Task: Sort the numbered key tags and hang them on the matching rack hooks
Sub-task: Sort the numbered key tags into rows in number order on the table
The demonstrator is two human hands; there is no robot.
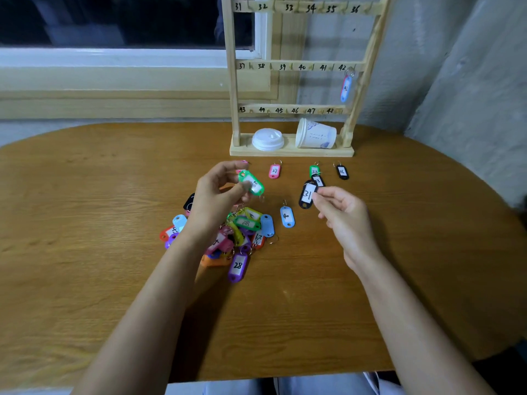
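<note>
**Blurred, Covered, Cut Off**

The green tag point(252, 183) pinched in the left hand point(215, 196) is blurred, its number illegible. That hand covers most of a pink tag point(240, 171) and a black tag point(188, 203). The top edge cuts off the rack point(232, 81). Many numbers in the pile point(242, 229) lie buried.

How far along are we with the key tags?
Barely started. Done: one blue tag 42 hangs on hook 42 of the rack. In hand: the left hand holds a green tag, the right hand pinches black tag 31. Left: the mixed pile, several tags laid out singly, and every other visible hook bare.
</note>
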